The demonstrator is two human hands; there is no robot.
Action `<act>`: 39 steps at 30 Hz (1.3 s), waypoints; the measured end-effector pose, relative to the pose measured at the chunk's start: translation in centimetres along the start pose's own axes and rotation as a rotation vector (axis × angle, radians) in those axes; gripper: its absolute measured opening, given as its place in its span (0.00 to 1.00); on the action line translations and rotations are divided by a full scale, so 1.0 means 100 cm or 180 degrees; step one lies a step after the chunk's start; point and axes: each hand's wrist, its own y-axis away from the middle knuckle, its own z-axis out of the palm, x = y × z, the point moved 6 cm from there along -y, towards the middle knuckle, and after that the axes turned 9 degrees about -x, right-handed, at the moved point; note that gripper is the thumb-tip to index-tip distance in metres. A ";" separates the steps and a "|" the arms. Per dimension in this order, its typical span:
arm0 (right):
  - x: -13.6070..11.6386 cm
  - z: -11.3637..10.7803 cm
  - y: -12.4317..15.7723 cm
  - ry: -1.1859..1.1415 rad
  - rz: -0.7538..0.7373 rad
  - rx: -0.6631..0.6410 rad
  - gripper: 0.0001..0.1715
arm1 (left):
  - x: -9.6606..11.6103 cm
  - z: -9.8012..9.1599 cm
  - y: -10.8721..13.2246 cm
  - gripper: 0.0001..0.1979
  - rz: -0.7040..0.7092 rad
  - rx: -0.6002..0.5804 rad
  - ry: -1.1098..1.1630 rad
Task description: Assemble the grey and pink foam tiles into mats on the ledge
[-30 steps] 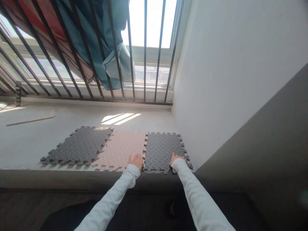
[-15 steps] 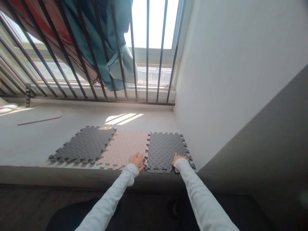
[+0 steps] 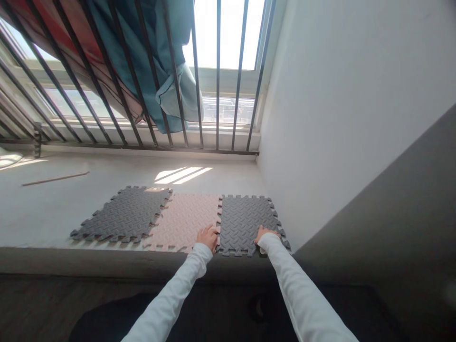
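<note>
Three foam puzzle mats lie side by side along the ledge. At the right is a dark grey mat [image 3: 245,213], in the middle a pink mat [image 3: 190,213], and at the left another dark grey mat [image 3: 130,211]. My left hand [image 3: 208,237] rests on the pink mat's lower right corner, fingers lying at its seam with the right grey mat. On the lower right part of that grey mat lies my right hand [image 3: 265,232], thumb apart from the fingers. Its wrist is covered by a white sleeve.
Black railing bars [image 3: 218,95] stand behind the ledge [image 3: 117,166], with a blue-green curtain [image 3: 153,61] and window beyond. A white wall [image 3: 338,95] rises at the right. A thin brownish stick [image 3: 55,179] lies on the ledge at the left. The ledge drops off at its front edge.
My left hand has shifted slightly right along the pink mat's corner, its fingers now closer together over the seam. My right hand has hardly moved.
</note>
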 end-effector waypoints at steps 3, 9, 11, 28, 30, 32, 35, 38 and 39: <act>0.000 0.000 0.002 0.0009 -0.0016 0.0001 0.45 | 0.006 -0.001 0.005 0.12 -0.0026 -0.0027 -0.0096; -0.001 0.000 -0.001 0.0018 -0.0009 -0.0016 0.46 | 0.019 -0.002 0.018 0.16 -0.0059 -0.0185 -0.0349; -0.001 0.001 -0.002 0.0015 0.0000 -0.0014 0.46 | 0.019 -0.004 0.018 0.17 -0.0103 -0.0355 -0.0369; 0.000 0.001 -0.002 0.0034 0.0025 0.0002 0.44 | 0.024 -0.025 -0.018 0.27 -0.0572 -0.0624 -0.0386; 0.000 0.001 -0.001 0.0033 0.0026 0.0000 0.44 | 0.021 -0.022 -0.024 0.30 -0.0694 -0.0637 -0.0377; 0.000 0.001 -0.001 0.0032 0.0021 0.0005 0.44 | 0.018 -0.016 -0.028 0.30 -0.0751 -0.0689 -0.0362; 0.000 0.001 -0.003 0.0029 0.0029 -0.0005 0.46 | 0.016 -0.010 -0.030 0.30 -0.0782 -0.0705 -0.0341; -0.001 0.001 -0.005 0.0028 0.0035 -0.0015 0.47 | 0.016 -0.008 -0.031 0.30 -0.0812 -0.0732 -0.0321; -0.001 0.001 -0.005 0.0028 0.0033 -0.0018 0.47 | 0.016 -0.009 -0.031 0.29 -0.0821 -0.0742 -0.0322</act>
